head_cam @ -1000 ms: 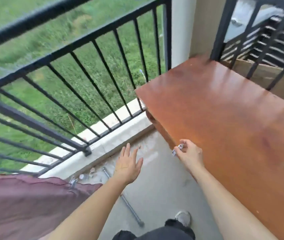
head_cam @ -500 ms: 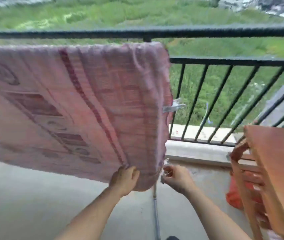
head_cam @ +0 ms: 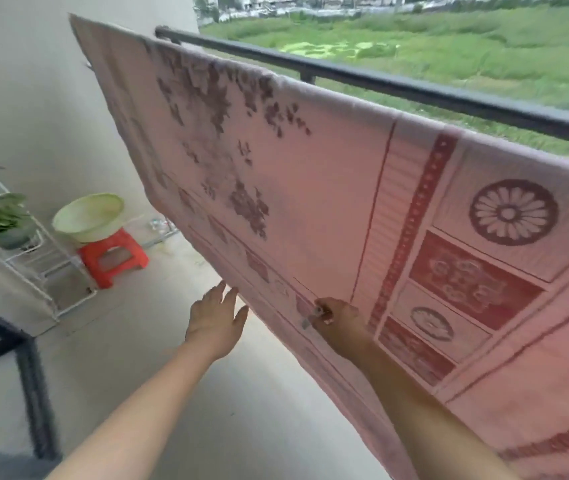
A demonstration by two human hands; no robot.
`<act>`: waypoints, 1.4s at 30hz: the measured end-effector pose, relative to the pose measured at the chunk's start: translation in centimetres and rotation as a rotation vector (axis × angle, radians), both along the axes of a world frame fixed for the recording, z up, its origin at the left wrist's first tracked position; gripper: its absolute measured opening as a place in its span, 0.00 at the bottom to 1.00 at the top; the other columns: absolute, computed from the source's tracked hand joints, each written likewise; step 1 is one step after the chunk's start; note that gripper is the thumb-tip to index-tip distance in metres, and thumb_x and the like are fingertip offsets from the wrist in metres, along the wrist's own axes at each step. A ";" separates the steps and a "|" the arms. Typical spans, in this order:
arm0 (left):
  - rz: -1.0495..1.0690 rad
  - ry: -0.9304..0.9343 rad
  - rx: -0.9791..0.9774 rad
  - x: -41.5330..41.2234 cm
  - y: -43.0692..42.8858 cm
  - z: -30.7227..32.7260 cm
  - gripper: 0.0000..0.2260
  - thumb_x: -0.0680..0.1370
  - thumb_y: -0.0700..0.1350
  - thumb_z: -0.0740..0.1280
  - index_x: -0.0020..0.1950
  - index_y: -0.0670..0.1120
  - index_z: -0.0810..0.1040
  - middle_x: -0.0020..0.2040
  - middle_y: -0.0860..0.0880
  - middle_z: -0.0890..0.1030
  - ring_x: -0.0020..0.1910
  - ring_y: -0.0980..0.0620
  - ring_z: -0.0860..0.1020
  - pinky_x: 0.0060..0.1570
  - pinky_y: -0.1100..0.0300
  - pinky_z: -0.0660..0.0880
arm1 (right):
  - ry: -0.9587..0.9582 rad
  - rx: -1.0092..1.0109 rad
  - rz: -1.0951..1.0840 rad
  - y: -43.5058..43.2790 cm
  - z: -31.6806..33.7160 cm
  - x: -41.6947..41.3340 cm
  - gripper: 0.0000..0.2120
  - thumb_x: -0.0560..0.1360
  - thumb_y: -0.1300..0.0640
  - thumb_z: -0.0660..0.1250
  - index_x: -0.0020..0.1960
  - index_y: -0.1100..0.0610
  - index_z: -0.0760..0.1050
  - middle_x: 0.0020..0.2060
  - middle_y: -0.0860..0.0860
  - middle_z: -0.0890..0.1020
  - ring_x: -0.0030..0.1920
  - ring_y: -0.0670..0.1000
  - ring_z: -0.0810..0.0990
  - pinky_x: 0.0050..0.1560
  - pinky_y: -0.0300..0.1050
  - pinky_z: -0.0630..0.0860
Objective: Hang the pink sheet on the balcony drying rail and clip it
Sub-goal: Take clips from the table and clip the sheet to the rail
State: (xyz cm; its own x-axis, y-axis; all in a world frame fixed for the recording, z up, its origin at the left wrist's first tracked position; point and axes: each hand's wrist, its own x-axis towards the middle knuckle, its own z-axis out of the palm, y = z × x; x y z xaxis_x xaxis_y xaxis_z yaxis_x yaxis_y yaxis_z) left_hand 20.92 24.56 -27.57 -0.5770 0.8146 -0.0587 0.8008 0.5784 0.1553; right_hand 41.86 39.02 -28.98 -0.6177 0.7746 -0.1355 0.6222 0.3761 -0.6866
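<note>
Soft, even daylight comes in from the open field beyond the balcony rail (head_cam: 414, 88), with no hard shadows or glare. The pink sheet (head_cam: 310, 188) glows warmer toward its right end. Straight lines bow near the edges, and everything looks slightly smeared.

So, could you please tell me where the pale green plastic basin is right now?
The pale green plastic basin sits on a red plastic stool at the head view's left, beside the white plant rack.
</note>
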 end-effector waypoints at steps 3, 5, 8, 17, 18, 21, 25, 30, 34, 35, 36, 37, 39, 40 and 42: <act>0.186 0.028 0.106 -6.4 -0.5 1.4 0.27 0.83 0.59 0.50 0.80 0.52 0.52 0.81 0.47 0.47 0.79 0.46 0.49 0.75 0.48 0.49 | 0.055 0.057 0.140 1.4 0.3 -9.6 0.16 0.77 0.46 0.66 0.62 0.50 0.78 0.52 0.44 0.81 0.50 0.46 0.79 0.53 0.42 0.76; 0.275 0.067 0.162 -10.7 -0.4 2.2 0.28 0.82 0.59 0.50 0.80 0.52 0.50 0.81 0.46 0.44 0.79 0.45 0.46 0.75 0.47 0.47 | 0.111 0.095 0.240 2.5 0.3 -16.1 0.14 0.76 0.45 0.66 0.59 0.50 0.78 0.49 0.43 0.80 0.47 0.43 0.78 0.50 0.40 0.74; 0.387 0.123 0.172 -17.1 0.4 3.2 0.29 0.82 0.59 0.52 0.80 0.50 0.52 0.81 0.45 0.44 0.79 0.44 0.46 0.75 0.44 0.49 | 0.208 0.120 0.338 3.8 0.8 -25.4 0.13 0.75 0.44 0.68 0.55 0.50 0.79 0.48 0.44 0.82 0.46 0.43 0.79 0.47 0.33 0.74; 0.659 0.136 0.187 -33.9 -1.2 6.7 0.30 0.82 0.60 0.51 0.81 0.51 0.49 0.81 0.45 0.42 0.79 0.44 0.47 0.75 0.43 0.49 | 0.392 -0.220 0.411 4.4 3.0 -51.0 0.21 0.73 0.47 0.74 0.63 0.52 0.78 0.53 0.48 0.81 0.53 0.45 0.80 0.56 0.44 0.78; 0.682 0.143 0.198 -36.0 -1.6 6.7 0.30 0.82 0.60 0.50 0.81 0.50 0.49 0.81 0.45 0.42 0.79 0.44 0.47 0.75 0.43 0.49 | 0.386 -0.231 0.427 4.0 3.0 -53.5 0.22 0.73 0.47 0.73 0.64 0.53 0.78 0.52 0.48 0.82 0.53 0.46 0.81 0.57 0.45 0.78; 0.747 0.139 0.221 -43.4 -2.4 5.9 0.30 0.82 0.61 0.49 0.81 0.50 0.48 0.81 0.45 0.41 0.79 0.44 0.46 0.76 0.44 0.48 | 0.363 -0.239 0.485 3.4 3.0 -61.3 0.21 0.73 0.49 0.72 0.63 0.56 0.77 0.50 0.49 0.83 0.53 0.47 0.81 0.57 0.45 0.78; 0.770 0.079 0.238 -54.4 -2.1 3.6 0.30 0.82 0.61 0.49 0.81 0.50 0.47 0.81 0.44 0.41 0.79 0.44 0.47 0.76 0.43 0.49 | 0.369 -0.217 0.490 3.7 2.6 -71.9 0.22 0.73 0.51 0.74 0.64 0.58 0.77 0.46 0.44 0.82 0.50 0.46 0.82 0.56 0.46 0.79; 0.694 -0.008 0.241 -68.3 0.4 4.1 0.31 0.82 0.61 0.48 0.81 0.51 0.45 0.80 0.46 0.38 0.79 0.43 0.44 0.76 0.43 0.48 | 0.369 -0.219 0.378 6.6 3.2 -84.1 0.25 0.70 0.43 0.72 0.62 0.56 0.79 0.45 0.43 0.86 0.51 0.43 0.84 0.60 0.49 0.78; 0.610 -0.035 0.242 -78.2 4.2 5.8 0.31 0.82 0.60 0.51 0.81 0.50 0.46 0.80 0.46 0.38 0.79 0.43 0.44 0.76 0.43 0.46 | 0.436 -0.240 0.243 10.1 5.2 -90.8 0.15 0.73 0.55 0.73 0.58 0.57 0.81 0.45 0.45 0.85 0.49 0.42 0.83 0.55 0.37 0.78; 0.590 -0.040 0.244 -80.4 5.3 6.0 0.31 0.82 0.59 0.52 0.81 0.50 0.46 0.80 0.47 0.38 0.79 0.43 0.44 0.76 0.43 0.46 | 0.449 -0.220 0.233 11.1 5.7 -92.3 0.12 0.74 0.56 0.72 0.56 0.56 0.81 0.44 0.45 0.85 0.47 0.40 0.82 0.52 0.35 0.77; 0.568 -0.039 0.247 -82.4 6.5 6.2 0.31 0.82 0.59 0.53 0.81 0.50 0.46 0.80 0.47 0.38 0.79 0.43 0.44 0.75 0.43 0.46 | 0.450 -0.203 0.231 12.1 6.0 -93.7 0.11 0.74 0.56 0.72 0.57 0.54 0.81 0.43 0.44 0.84 0.45 0.37 0.82 0.49 0.31 0.76; 0.546 -0.037 0.246 -84.4 7.6 6.1 0.30 0.82 0.59 0.53 0.81 0.50 0.46 0.80 0.47 0.38 0.79 0.43 0.45 0.75 0.43 0.46 | 0.451 -0.192 0.225 13.2 6.4 -95.4 0.10 0.75 0.56 0.72 0.56 0.50 0.80 0.43 0.44 0.84 0.44 0.34 0.81 0.47 0.29 0.75; 0.514 -0.040 0.232 -88.5 10.0 5.5 0.30 0.82 0.59 0.52 0.81 0.50 0.46 0.80 0.47 0.38 0.79 0.43 0.45 0.75 0.43 0.45 | 0.467 -0.183 0.206 15.4 6.4 -98.9 0.09 0.74 0.54 0.73 0.51 0.42 0.78 0.45 0.47 0.84 0.43 0.34 0.81 0.51 0.34 0.77; 0.501 -0.046 0.217 -90.5 11.1 5.0 0.30 0.82 0.59 0.51 0.81 0.51 0.45 0.80 0.48 0.37 0.79 0.43 0.43 0.75 0.43 0.45 | 0.472 -0.184 0.193 16.5 6.1 -100.9 0.10 0.73 0.53 0.73 0.49 0.40 0.76 0.46 0.48 0.84 0.45 0.36 0.81 0.53 0.38 0.77; 0.476 -0.054 0.167 -94.4 13.3 3.8 0.31 0.82 0.61 0.50 0.81 0.51 0.44 0.80 0.47 0.36 0.79 0.44 0.41 0.75 0.43 0.43 | 0.437 -0.184 0.176 18.4 5.5 -104.6 0.12 0.72 0.52 0.75 0.48 0.39 0.74 0.45 0.44 0.83 0.46 0.38 0.80 0.54 0.41 0.76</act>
State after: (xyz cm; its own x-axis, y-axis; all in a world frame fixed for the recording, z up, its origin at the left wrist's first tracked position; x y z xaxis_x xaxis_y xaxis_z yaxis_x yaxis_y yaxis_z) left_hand -73.51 37.83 -23.82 -0.8863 0.4630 0.0103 0.4430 0.8410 0.3107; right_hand -62.69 57.40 -23.52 -0.7661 0.6415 0.0403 0.2004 0.2979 -0.9333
